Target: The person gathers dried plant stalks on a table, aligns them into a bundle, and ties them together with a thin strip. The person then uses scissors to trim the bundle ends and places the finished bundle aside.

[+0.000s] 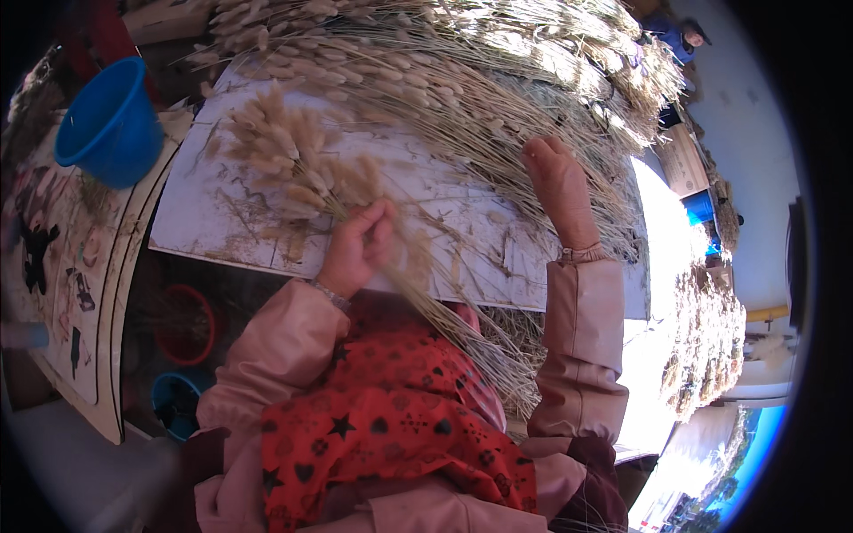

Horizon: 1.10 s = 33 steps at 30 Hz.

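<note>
My left hand [360,246] is closed around a bunch of dried bunny-tail grass [310,163]. Its fluffy heads fan out to the upper left over the white tabletop [200,206]. The long stems [453,326] slant down to the right, past the table's front edge and across my red printed apron [393,420]. My right hand [560,186] is over the stems of a large pile of the same grass [426,93]. Its fingers are bent and partly hidden, so whether they grip a stem cannot be made out.
A blue bucket [110,126] stands on a side table [66,266] at the left. Below are a red bucket [186,326] and a smaller blue bucket [176,403]. Loose stems and bits litter the tabletop. Another person [680,40] is beyond the pile, near a cardboard box [683,160].
</note>
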Available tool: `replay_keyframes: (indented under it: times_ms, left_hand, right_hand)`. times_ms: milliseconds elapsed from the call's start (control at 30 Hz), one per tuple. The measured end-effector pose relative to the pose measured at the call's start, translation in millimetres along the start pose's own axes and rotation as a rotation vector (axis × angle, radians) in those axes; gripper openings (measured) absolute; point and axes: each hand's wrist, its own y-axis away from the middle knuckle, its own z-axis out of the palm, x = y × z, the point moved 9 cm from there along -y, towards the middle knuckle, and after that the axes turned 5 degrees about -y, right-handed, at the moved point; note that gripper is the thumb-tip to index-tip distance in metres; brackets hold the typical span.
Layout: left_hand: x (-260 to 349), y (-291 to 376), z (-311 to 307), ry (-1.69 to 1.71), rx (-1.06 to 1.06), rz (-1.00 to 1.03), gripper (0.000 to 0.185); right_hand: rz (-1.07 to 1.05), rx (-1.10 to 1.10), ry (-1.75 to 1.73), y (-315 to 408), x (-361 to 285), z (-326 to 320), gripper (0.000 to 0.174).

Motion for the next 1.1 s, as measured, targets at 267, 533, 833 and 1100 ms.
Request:
replay_keyframes:
  times_ms: [267,533,833,1100]
  left_hand:
    - [-0.6,2.2,2.4,0.013,0.0,0.002,0.021]
    - [-1.7,-0.7,-4.2,0.028,-0.003,0.014,0.02]
    - [-1.3,-0.9,-1.6,0.046,-0.027,0.012,0.02]
    - [2.1,2.5,4.1,0.041,-0.007,0.018,0.021]
  right_hand:
    - [0.079,0.476,-0.405,-12.2,0.1,-58.6,0.008]
    - [-0.473,-0.03,-0.378,-3.1,-174.9,-23.6,0.013]
    - [-0.121,-0.006,-0.284,62.5,-155.8,-21.5,0.024]
    - [0.084,-0.177,-0.279,115.9,-118.6,26.4,0.02]
